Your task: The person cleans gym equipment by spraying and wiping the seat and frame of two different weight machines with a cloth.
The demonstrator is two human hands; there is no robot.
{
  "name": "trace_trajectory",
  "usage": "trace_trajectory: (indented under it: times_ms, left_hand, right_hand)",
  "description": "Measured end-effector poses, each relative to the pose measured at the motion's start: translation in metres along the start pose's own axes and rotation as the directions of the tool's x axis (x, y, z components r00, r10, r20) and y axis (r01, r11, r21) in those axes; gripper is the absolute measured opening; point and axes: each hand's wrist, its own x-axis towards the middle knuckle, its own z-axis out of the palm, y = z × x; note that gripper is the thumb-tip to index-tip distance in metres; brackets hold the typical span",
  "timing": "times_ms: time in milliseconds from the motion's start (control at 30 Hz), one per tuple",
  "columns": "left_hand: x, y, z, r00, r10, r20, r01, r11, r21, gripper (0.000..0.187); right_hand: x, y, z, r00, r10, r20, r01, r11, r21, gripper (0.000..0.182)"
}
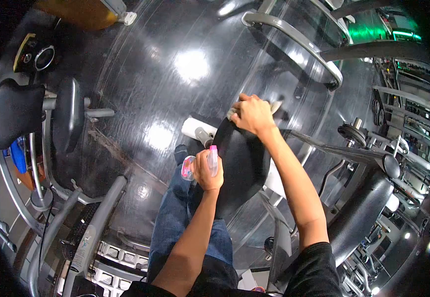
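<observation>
Hands apart: left [206, 171] gripping spray bottle [212, 159], right [252, 115] pressing cloth [274, 106] on black seat pad [242, 166].

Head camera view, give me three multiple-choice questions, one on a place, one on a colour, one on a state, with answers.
1. Where is the right hand?
A. on the far edge of the black seat pad
B. on the floor
C. on the jeans

2. What colour is the spray bottle top?
A. green
B. pink
C. yellow

3. How is the left hand?
A. open and empty
B. flat on the pad
C. closed round the bottle

Answers: 1 A, it presses a cloth there. 2 B, the nozzle shows pink. 3 C, its fingers wrap the bottle.
</observation>
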Motion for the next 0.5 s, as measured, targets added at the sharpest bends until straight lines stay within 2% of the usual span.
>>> trace_trajectory:
  times_ms: [67, 167, 233, 300, 367, 433, 467, 500]
  left_hand:
    - [0.0, -0.002, 0.001, 0.999, -0.032, 0.003, 0.032, 0.998, -0.05, 0.027]
    - [0.0, 0.0, 0.001, 0.998, -0.055, 0.024, 0.055, 0.998, -0.016, 0.026]
    - [0.002, 0.001, 0.0, 0.999, -0.048, 0.023, 0.048, 0.999, -0.007, 0.025]
    - [0.003, 0.002, 0.001, 0.998, -0.05, 0.024, 0.05, 0.999, 0.002, 0.024]
    - [0.002, 0.002, 0.001, 0.999, -0.047, 0.018, 0.047, 0.999, -0.01, 0.024]
    - [0.001, 0.002, 0.001, 0.999, -0.046, 0.016, 0.046, 0.999, -0.001, 0.023]
    - [0.001, 0.003, 0.0, 0.999, -0.041, 0.01, 0.041, 0.999, 0.004, 0.023]
    - [0.001, 0.005, 0.0, 0.999, -0.043, 0.009, 0.043, 0.999, 0.0, 0.023]
  right_hand:
    - [0.0, -0.018, 0.001, 0.998, -0.063, -0.008, 0.063, 0.998, -0.006, 0.028]
    - [-0.01, -0.051, 0.017, 0.956, -0.266, 0.126, 0.282, 0.949, -0.14, 0.023]
    - [-0.02, -0.054, 0.023, 0.925, -0.364, 0.113, 0.373, 0.924, -0.08, 0.02]
    - [-0.033, -0.036, 0.007, 0.924, -0.38, -0.036, 0.381, 0.924, 0.035, 0.018]
    - [-0.034, -0.014, -0.009, 0.93, -0.366, -0.03, 0.367, 0.926, 0.094, 0.02]
    - [-0.042, 0.005, -0.004, 0.947, -0.185, -0.263, 0.221, 0.968, 0.115, 0.024]
    - [-0.044, 0.012, -0.009, 0.988, -0.04, -0.147, 0.066, 0.982, 0.178, 0.027]
    - [-0.048, 0.018, -0.006, 0.987, 0.015, -0.161, 0.012, 0.986, 0.166, 0.027]
